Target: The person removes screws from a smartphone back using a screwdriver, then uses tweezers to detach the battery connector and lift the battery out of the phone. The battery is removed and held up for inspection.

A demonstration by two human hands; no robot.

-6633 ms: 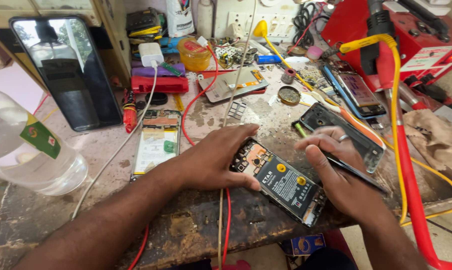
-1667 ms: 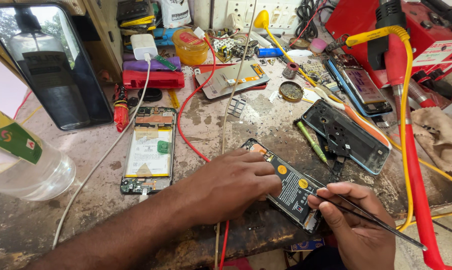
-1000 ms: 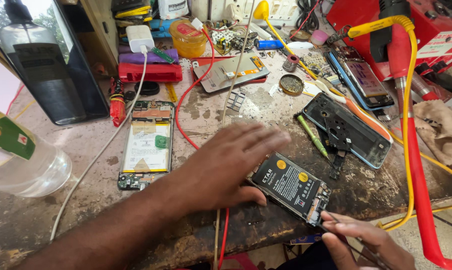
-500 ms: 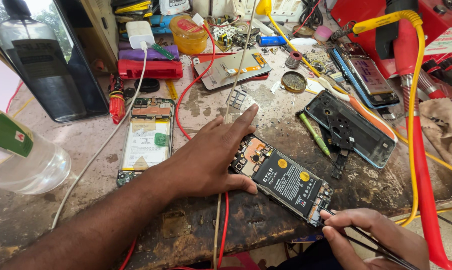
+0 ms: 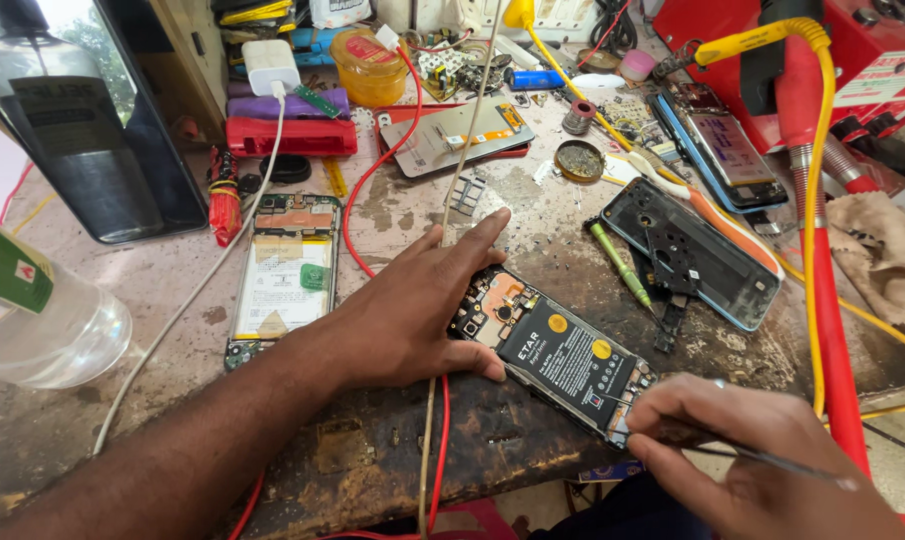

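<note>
An opened phone point(image 5: 557, 352) with a black battery and bare circuit board lies face down near the bench's front edge. My left hand point(image 5: 412, 310) rests on its upper end, thumb and fingers pressing the frame flat on the bench. My right hand point(image 5: 762, 455) is at the phone's lower corner, pinching thin metal tweezers point(image 5: 772, 457) whose tip touches that corner.
A second opened phone point(image 5: 282, 275) lies to the left. A blue phone back shell point(image 5: 687, 250), green screwdriver point(image 5: 619, 262), metal plate point(image 5: 462, 132), clear plastic bottle point(image 5: 32, 320), dark glass panel point(image 5: 82, 120), red and yellow cables point(image 5: 822, 240) and a white charger point(image 5: 270, 65) crowd the worn bench point(image 5: 172, 270).
My right hand dropped off the phone to the bench edge, then came back to the phone's lower corner with the tweezers. My left hand shifted up along the phone's upper end.
</note>
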